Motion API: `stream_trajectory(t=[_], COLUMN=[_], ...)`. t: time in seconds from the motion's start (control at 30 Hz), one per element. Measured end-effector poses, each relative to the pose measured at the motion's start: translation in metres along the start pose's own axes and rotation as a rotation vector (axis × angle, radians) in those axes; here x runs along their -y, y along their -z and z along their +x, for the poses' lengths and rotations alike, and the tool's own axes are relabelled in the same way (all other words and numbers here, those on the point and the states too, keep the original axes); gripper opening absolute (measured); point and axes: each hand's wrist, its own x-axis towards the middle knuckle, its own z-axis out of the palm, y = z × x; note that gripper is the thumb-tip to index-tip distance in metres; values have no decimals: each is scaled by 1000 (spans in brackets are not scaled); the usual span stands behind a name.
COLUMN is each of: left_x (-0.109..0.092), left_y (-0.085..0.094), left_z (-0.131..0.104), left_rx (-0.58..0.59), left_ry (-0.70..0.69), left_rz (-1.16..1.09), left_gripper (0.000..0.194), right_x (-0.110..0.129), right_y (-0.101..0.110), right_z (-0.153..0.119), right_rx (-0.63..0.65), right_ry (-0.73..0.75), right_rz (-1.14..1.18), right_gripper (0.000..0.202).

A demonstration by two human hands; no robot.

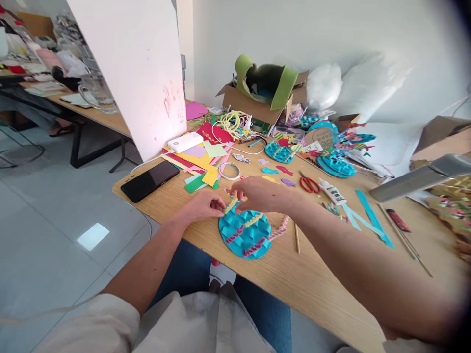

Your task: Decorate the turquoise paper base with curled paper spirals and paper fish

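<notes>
On the wooden table (206, 232) lay a blue disc (253, 234). The left hand (209, 206) was pinched nearly closed at its rim, the right hand (253, 193) curled half-open over a yellow twist (230, 205); their hold was unclear. Placing it seemed underway, likely needing pressing next.

A black rectangular smartphone (150, 181) lies near a rounded white plastic device (185, 142); a curled green sheet (284, 87) sits in an open brown cardboard box (246, 104).

Blue disc (250, 235) partly hidden behind the right hand (253, 193)
</notes>
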Motion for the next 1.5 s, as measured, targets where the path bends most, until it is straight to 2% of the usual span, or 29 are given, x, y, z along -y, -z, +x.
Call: stream_trajectory(t=[0.2, 0.47, 0.6, 0.77, 1.0, 1.13, 1.23, 1.37, 1.5], left_x=[-1, -8, -9, -10, -10, -11, -13, -12, -10], left_y=[6, -12, -21, -23, -23, -24, -24, -24, -21], left_z=[-3, 1, 4, 6, 6, 6, 6, 5, 3], left_rx=[-15, -170, -226, -192, -175, -152, -152, -190, -201], left_ry=[-16, -94, -102, -110, -116, -132, -112, -97, -78], left_rz=[-84, -30, 16, -36, -90, -109, -115, -71, -42], left_gripper=[24, 29, 23, 13, 21, 23, 23, 27, 41], right_x=[4, 8, 10, 11, 17, 11, 5, -7, -35], right_y=[20, 3, -2, -5, -1, -1, 1, 10, 12], right_z=[-12, 2, 5, 5, 4, 6, 4, -9, -28], right_rx=[-18, -48, -33, -79, -32, 31, 34, -41, -170], right_ry=[-99, -73, -37, -26, -113, -155, -137, -155, -246], right_rz=[50, -16, -109, -120, 6, 128, 148, 155, 325], right_gripper=[34, 22, 24, 24, 25, 26, 26, 39, 43])
